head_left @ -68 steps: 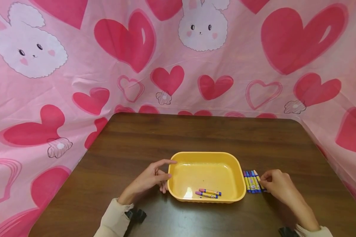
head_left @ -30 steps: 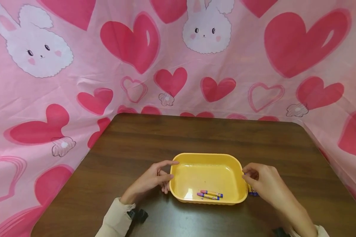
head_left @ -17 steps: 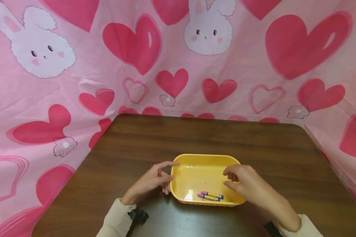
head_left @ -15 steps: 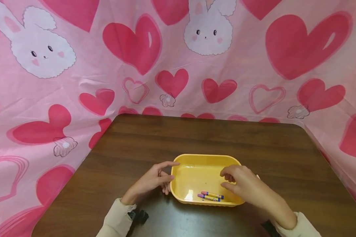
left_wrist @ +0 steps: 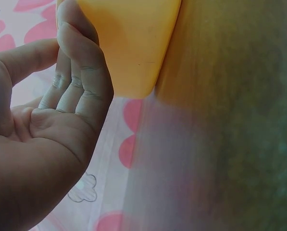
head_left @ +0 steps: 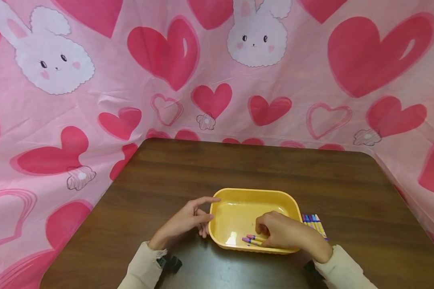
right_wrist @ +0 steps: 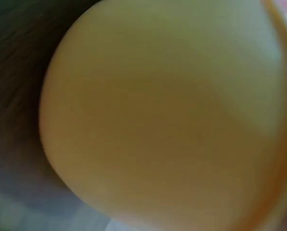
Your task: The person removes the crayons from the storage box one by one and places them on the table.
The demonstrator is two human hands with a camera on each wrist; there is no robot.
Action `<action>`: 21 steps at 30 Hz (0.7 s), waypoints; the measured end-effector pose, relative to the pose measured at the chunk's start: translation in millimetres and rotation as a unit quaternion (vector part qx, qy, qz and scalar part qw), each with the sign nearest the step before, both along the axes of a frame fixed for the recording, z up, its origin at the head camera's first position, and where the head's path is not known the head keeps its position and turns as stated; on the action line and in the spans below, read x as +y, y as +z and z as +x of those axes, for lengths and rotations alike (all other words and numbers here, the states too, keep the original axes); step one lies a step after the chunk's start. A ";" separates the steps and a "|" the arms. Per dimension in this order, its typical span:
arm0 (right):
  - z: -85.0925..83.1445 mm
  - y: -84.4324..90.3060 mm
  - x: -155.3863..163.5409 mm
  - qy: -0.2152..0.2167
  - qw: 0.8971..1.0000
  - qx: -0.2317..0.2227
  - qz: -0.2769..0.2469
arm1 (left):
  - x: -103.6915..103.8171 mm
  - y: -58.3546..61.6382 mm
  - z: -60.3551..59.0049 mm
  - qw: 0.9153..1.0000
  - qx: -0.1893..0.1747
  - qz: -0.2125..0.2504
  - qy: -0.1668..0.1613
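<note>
Moved curled right hand (head_left: 281,228), grasp unclear, to slim yellow-wrapped crayons (head_left: 253,242); touches oblong yellow plastic tray (head_left: 254,196) edge with extended left hand (head_left: 187,217), room between.

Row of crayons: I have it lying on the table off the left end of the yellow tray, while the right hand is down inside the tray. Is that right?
Wrong end: the head view shows the row of crayons on the table off the right end of the yellow tray. The right hand is indeed inside the tray.
</note>
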State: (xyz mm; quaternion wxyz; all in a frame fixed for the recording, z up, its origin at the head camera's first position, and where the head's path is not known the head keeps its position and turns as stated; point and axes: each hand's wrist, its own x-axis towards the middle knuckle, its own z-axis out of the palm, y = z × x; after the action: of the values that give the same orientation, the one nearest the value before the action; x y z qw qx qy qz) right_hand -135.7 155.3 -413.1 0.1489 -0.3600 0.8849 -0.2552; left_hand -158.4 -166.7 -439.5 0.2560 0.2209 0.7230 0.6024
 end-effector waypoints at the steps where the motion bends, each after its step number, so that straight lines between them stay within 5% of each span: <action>1: -0.4 -2.2 -0.5 0.000 1.000 -0.002 0.006 | 0.1 -0.1 -0.2 1.000 0.000 0.002 -0.002; 10: -0.5 -6.3 -4.1 -0.011 0.999 0.034 0.031 | 0.5 0.9 0.3 1.000 -0.011 0.003 0.005; 21: -4.1 -8.2 3.7 -0.038 0.998 0.052 -0.021 | 0.9 0.8 -0.4 1.000 -0.014 0.000 0.012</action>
State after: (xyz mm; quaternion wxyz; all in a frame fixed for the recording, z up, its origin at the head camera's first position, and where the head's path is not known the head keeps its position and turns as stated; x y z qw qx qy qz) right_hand -139.8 159.0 -421.3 0.0848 -0.3421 0.8989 -0.2603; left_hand -158.8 -165.8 -438.7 0.2592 0.2035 0.7217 0.6087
